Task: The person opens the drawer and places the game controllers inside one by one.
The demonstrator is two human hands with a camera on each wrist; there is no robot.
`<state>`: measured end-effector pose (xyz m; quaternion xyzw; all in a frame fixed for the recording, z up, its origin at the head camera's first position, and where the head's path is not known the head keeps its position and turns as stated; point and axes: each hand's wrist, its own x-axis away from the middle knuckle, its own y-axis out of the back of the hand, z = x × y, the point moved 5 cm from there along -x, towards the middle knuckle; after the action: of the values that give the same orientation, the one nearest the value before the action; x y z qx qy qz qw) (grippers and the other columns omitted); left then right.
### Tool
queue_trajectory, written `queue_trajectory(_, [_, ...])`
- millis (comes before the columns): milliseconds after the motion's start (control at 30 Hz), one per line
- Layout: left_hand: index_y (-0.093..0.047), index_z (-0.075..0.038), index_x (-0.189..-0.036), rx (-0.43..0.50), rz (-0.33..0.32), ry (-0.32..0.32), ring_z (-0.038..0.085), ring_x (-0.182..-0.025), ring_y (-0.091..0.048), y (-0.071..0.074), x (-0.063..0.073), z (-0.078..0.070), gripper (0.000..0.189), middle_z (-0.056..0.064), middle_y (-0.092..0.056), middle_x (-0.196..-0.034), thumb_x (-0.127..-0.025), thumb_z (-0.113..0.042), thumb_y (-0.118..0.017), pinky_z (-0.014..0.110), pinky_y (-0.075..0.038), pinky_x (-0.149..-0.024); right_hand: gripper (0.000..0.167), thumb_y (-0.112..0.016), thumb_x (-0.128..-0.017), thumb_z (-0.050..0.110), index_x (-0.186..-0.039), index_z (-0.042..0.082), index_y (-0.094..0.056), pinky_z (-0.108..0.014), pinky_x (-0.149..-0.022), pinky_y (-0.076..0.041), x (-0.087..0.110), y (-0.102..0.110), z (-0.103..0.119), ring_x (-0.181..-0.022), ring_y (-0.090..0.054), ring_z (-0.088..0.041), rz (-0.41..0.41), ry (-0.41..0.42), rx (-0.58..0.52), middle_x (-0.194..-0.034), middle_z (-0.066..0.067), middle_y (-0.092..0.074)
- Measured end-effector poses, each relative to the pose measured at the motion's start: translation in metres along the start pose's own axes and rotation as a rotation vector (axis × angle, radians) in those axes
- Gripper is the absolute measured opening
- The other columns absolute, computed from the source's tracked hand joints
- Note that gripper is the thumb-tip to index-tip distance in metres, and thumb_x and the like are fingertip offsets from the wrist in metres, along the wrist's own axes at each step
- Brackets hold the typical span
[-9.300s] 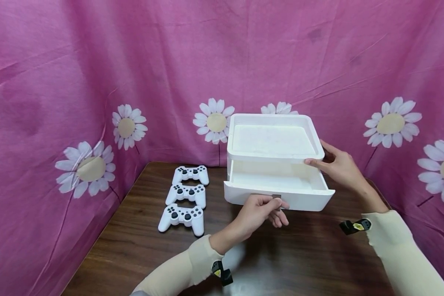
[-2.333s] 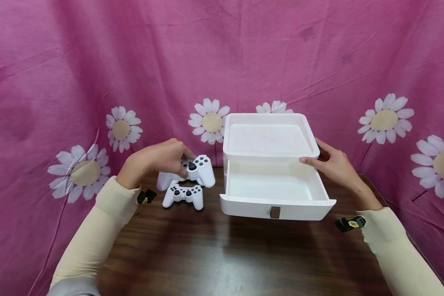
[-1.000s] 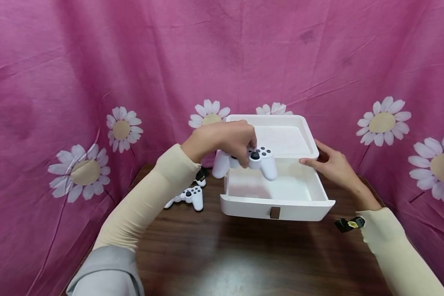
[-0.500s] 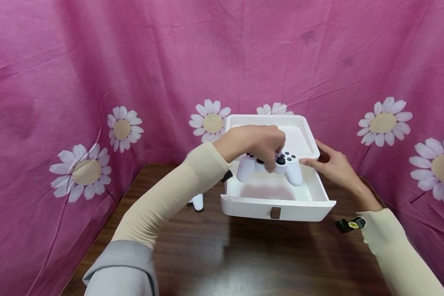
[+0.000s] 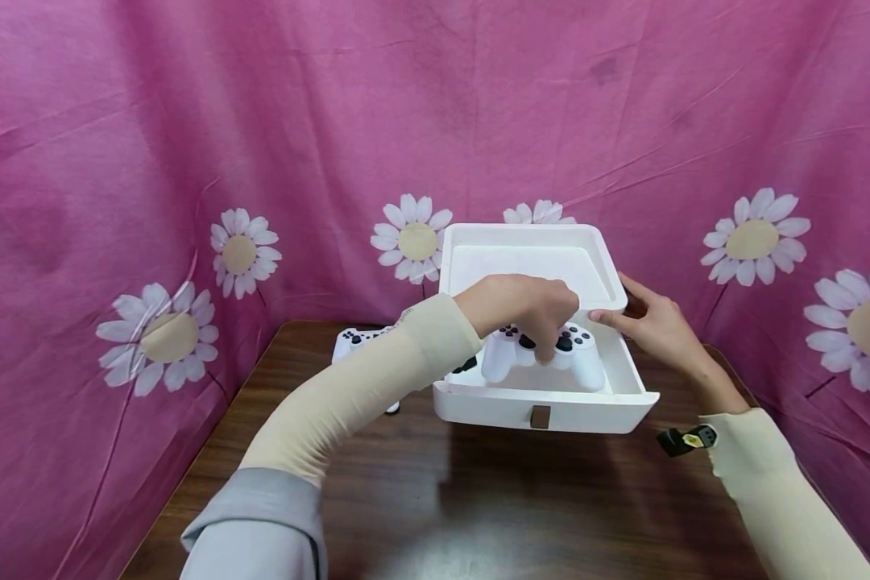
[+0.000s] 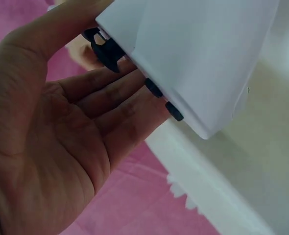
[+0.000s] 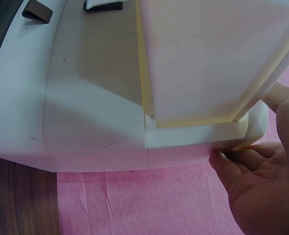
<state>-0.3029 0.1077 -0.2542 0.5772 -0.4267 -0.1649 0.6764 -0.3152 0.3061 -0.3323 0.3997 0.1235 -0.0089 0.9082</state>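
My left hand (image 5: 525, 306) pinches a white game controller (image 5: 583, 366) by its middle, fingers reaching down over its face. The controller is low inside the pulled-out drawer (image 5: 493, 409), grips toward the drawer front. In the left wrist view, its white shell (image 6: 193, 54) and black sticks show close above the drawer. My right hand (image 5: 652, 330) grips the right side of the white drawer box (image 5: 457, 242), thumb at its front corner and fingers partly hidden behind. The right wrist view shows this hand (image 7: 262, 186) at the box's corner.
Left of the box, a second white controller (image 5: 344, 345) lies on the brown wooden table (image 5: 406, 483). My left sleeve covers much of it, and only a grip tip (image 5: 392, 408) of another shows. A pink daisy-print curtain (image 5: 319, 121) hangs behind the table.
Earlier my left hand drew the drawer out by its tab, then lifted a controller from the table. It has carried this rightward and lowered it into the drawer. My right hand has stayed on the box.
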Motion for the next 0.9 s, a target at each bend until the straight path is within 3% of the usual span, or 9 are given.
queue_trajectory(233, [-0.059, -0.016, -0.126, -0.045, 0.102, 0.040, 0.011, -0.094, -0.063, -0.018, -0.010, -0.004, 0.043, -0.004, -0.064, -0.113, -0.092, -0.029, -0.081, 0.023, -0.052, -0.079, 0.092, -0.077, -0.095, 0.052, -0.169, 0.024, -0.030, -0.011, -0.072, -0.052, 0.000, -0.001, 0.000, -0.121, -0.066, -0.039, 0.012, -0.012, -0.018, -0.151, -0.026, -0.059])
queue_trajectory(667, [-0.061, -0.018, -0.135, -0.087, 0.118, 0.073, 0.011, -0.104, -0.062, -0.027, -0.015, -0.004, 0.054, -0.006, -0.065, -0.123, -0.090, -0.033, -0.086, 0.026, -0.054, -0.088, 0.093, -0.078, -0.095, 0.051, -0.169, 0.021, -0.030, -0.007, -0.073, -0.050, 0.001, -0.001, -0.001, -0.125, -0.065, -0.040, 0.005, -0.014, -0.032, -0.152, -0.028, -0.057])
queue_trajectory(900, [-0.061, -0.017, -0.130, -0.079, 0.137, 0.073, 0.009, -0.099, -0.062, -0.028, -0.015, -0.004, 0.046, -0.007, -0.066, -0.117, -0.092, -0.032, -0.083, 0.025, -0.053, -0.085, 0.095, -0.077, -0.095, 0.052, -0.170, 0.022, -0.028, -0.009, -0.074, -0.050, 0.002, -0.001, -0.002, -0.125, -0.064, -0.042, 0.019, -0.029, -0.033, -0.155, -0.028, -0.054])
